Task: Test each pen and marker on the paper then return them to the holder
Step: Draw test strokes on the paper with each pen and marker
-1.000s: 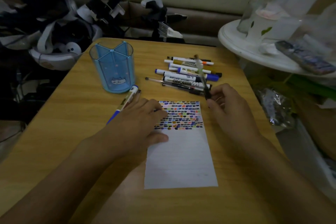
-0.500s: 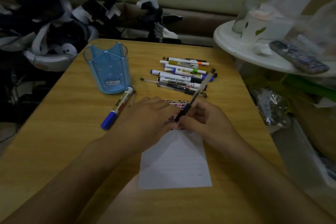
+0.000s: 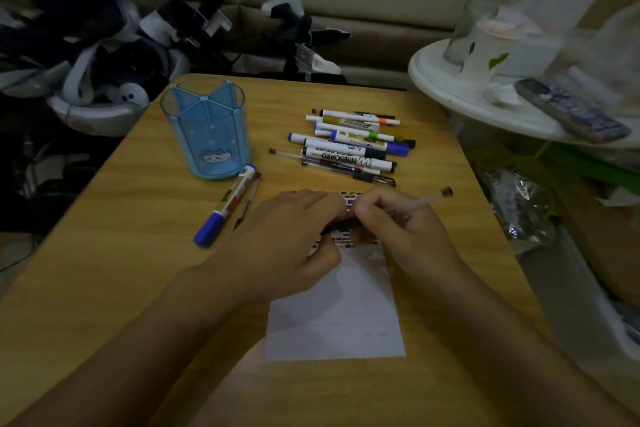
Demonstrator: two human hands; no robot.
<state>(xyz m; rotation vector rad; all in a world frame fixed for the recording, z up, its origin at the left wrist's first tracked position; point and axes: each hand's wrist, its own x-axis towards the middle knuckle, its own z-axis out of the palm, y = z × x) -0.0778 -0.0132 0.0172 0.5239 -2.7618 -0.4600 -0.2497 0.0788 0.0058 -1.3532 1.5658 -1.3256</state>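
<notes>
- Paper (image 3: 346, 315): top rows full of colour marks, lower part blank.
- Holder (image 3: 207, 130) holds nothing yet; marker pile (image 3: 353, 146) lies on the counter (image 3: 138, 253).
- Right hand (image 3: 408, 236) grasps a clear pen (image 3: 424, 200) over the paper.
- Left hand (image 3: 287, 239) pinches its tip end, likely the cap; view poor.

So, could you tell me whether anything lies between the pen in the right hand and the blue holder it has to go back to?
The left hand lies in that direction, gripping the pen together with the right hand. Beyond it, a blue-capped marker lies on the table just in front of the holder. The holder's open top looks unobstructed.
</notes>
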